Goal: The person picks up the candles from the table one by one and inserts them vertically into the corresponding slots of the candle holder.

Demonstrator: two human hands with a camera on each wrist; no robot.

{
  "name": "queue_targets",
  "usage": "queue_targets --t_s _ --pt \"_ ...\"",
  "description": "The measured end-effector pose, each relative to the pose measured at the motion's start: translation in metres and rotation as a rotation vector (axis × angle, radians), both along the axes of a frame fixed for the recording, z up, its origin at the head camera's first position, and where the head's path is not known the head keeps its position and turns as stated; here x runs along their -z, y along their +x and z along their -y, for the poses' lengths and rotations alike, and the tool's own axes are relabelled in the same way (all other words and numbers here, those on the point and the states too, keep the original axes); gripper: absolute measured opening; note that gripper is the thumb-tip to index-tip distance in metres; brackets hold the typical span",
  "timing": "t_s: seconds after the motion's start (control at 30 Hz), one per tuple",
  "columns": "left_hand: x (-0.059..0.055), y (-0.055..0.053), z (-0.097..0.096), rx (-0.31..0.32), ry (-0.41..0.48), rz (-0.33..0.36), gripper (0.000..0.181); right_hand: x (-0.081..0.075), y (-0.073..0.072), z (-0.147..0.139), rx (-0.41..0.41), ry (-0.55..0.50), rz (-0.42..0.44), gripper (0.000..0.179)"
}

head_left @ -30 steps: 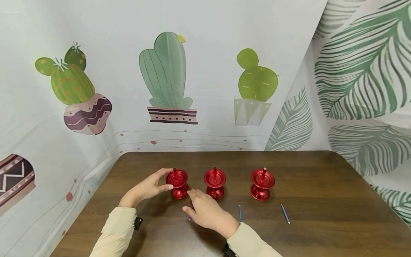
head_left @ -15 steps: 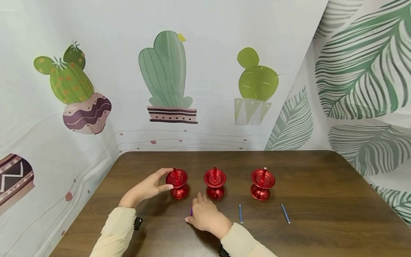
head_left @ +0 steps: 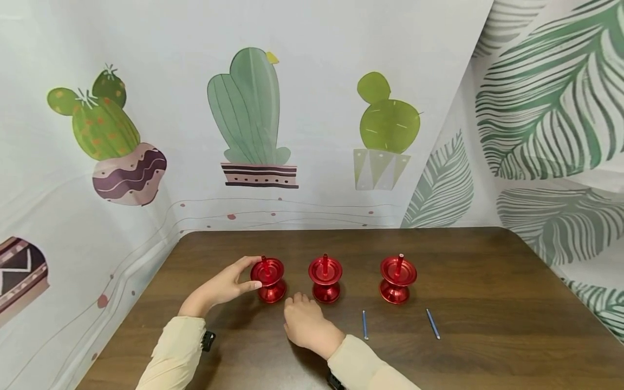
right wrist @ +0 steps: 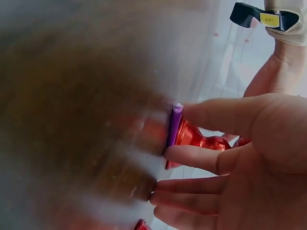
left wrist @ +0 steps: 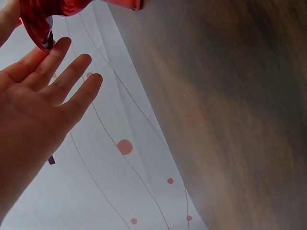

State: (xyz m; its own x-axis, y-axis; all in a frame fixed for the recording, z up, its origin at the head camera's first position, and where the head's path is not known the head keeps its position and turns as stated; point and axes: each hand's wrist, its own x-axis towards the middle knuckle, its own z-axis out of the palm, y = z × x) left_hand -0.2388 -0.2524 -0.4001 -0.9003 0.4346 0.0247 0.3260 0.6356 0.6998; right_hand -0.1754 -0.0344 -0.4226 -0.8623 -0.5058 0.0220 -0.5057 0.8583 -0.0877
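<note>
In the head view, my left hand [head_left: 224, 284] holds the rim of the leftmost red candle holder [head_left: 272, 292] with thumb and forefinger, and its other fingers extend below the dish in the left wrist view. That holder stands upright on the table, a thin red tube rising from its dish. My right hand [head_left: 307, 325] is low over the tabletop, just in front of the holders. In the right wrist view its thumb and forefinger are at the two ends of a thin purple stick [right wrist: 173, 127], pinching it close to the table. The head view hides this stick behind the hand.
Two matching red candle holders stand to the right, one in the middle [head_left: 326, 290] and one farther right [head_left: 395, 291]. Before them lie two thin blue sticks, one nearer [head_left: 364, 325] and one farther right [head_left: 433, 324]. A patterned cloth [head_left: 322, 108] hangs behind the brown table [head_left: 487, 281].
My right hand has drawn back toward me and come down onto the purple stick, its fingers curling in. My left hand stays on the leftmost candle holder.
</note>
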Motion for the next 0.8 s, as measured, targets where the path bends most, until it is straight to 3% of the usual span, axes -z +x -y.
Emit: queue_targets --t_s 0.17,0.5,0.8 --pt "0.0 0.001 0.0 -0.005 -0.003 0.004 0.069 0.001 -0.003 0.007 0.014 0.065 -0.066 0.025" --pt "-0.002 0.002 0.0 -0.004 -0.004 0.011 0.071 0.001 -0.004 0.013 0.067 0.117 -0.057 0.02" --pt "-0.002 0.002 -0.001 -0.003 0.003 0.018 0.07 -0.007 -0.005 0.002 -0.005 0.061 -0.017 0.034"
